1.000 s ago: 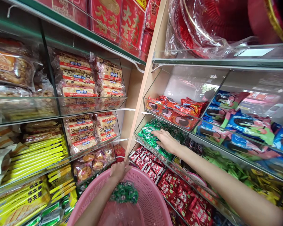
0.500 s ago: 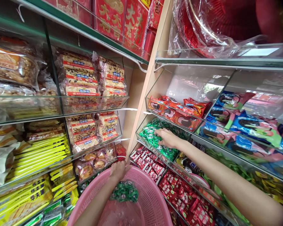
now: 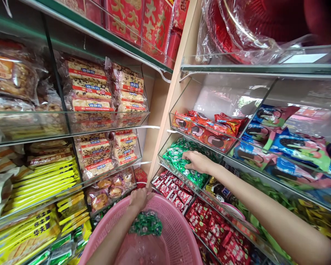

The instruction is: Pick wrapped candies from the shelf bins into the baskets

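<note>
My left hand (image 3: 140, 198) is closed over the far rim of a pink plastic basket (image 3: 183, 233). In the basket lies a clump of green-wrapped candies (image 3: 146, 223), seemingly in a clear bag. My right hand (image 3: 196, 162) reaches into a clear shelf bin on the right, among loose green-wrapped candies (image 3: 176, 154). Its fingers curl down onto the candies; the fingertips are partly sunk among them, so how many pieces they grip is hidden.
Glass shelf fronts (image 3: 182, 180) border the bins around my right hand. Red snack packs (image 3: 213, 228) lie below, and red cookie packs (image 3: 209, 129) sit above. To the left are packaged pastries (image 3: 91, 88) and yellow wafer packs (image 3: 30, 235). A wooden post (image 3: 165, 110) divides the shelves.
My right hand's fingers have curled in more over the green candies, and the hand has shifted slightly right. My left hand stays on the basket rim. The view has shifted slightly.
</note>
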Demonstrator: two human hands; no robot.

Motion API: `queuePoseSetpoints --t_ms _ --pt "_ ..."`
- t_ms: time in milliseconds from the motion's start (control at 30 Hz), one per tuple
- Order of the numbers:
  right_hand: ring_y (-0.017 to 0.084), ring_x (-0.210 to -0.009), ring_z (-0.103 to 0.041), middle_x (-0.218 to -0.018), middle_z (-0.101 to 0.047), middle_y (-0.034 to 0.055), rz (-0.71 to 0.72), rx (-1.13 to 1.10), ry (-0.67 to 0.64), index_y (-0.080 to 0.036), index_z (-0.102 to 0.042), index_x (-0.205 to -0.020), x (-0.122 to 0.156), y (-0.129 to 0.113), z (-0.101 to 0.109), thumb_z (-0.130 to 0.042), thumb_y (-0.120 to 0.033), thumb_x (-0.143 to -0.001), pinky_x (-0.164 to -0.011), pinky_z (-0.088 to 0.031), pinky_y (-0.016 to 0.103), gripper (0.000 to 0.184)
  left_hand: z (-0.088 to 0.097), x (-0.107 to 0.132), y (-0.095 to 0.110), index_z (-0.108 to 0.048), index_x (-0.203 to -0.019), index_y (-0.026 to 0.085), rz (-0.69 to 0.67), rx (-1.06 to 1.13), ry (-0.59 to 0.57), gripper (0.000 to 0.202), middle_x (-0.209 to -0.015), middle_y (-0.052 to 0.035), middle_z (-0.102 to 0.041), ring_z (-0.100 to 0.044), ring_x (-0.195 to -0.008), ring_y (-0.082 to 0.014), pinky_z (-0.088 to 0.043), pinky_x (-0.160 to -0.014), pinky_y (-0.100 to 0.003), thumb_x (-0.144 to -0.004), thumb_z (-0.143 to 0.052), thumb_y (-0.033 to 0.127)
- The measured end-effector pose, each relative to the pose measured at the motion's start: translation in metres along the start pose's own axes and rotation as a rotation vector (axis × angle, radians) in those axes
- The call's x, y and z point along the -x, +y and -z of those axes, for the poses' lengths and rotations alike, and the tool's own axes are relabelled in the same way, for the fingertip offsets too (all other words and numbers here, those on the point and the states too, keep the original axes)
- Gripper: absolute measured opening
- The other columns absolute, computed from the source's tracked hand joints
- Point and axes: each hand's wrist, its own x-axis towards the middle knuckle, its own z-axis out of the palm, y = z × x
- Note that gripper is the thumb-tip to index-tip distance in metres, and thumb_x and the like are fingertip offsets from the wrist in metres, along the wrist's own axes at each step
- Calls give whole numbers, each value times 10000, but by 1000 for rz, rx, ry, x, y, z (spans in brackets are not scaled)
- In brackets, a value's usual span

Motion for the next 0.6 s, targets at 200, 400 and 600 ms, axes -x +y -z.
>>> queuePoseSetpoints --t_ms 200,400,600 --pt "138 -700 -494 -783 -553 5 27 -74 83 -195 -521 -816 -1 8 5 -616 -227 -685 -615 -356 223 165 1 0 1 -617 -906 160 8 11 -7 579 -911 -134 -665 -609 -896 -254 -426 -744 -325 -821 -230 582" --pt "136 -678 -472 -739 -533 -5 17 -77 158 -191 -515 -808 8 3 22 -595 -233 -709 -603 -343 230 134 1 0 0 -617 -905 173 -2 22 -1 572 -903 -119 -668 -609 -893 -247 -420 -744 -315 -817 -236 589" --pt "158 -748 -502 -844 -544 19 48 -99 198 -199 -521 -865 25 -24 39 -601 -258 -727 -650 -366 253 170 -2 -2 1 -629 -905 185 -16 22 -7 570 -895 -124 -672 -612 -884 -259 -427 -739 -335 -793 -275 618"
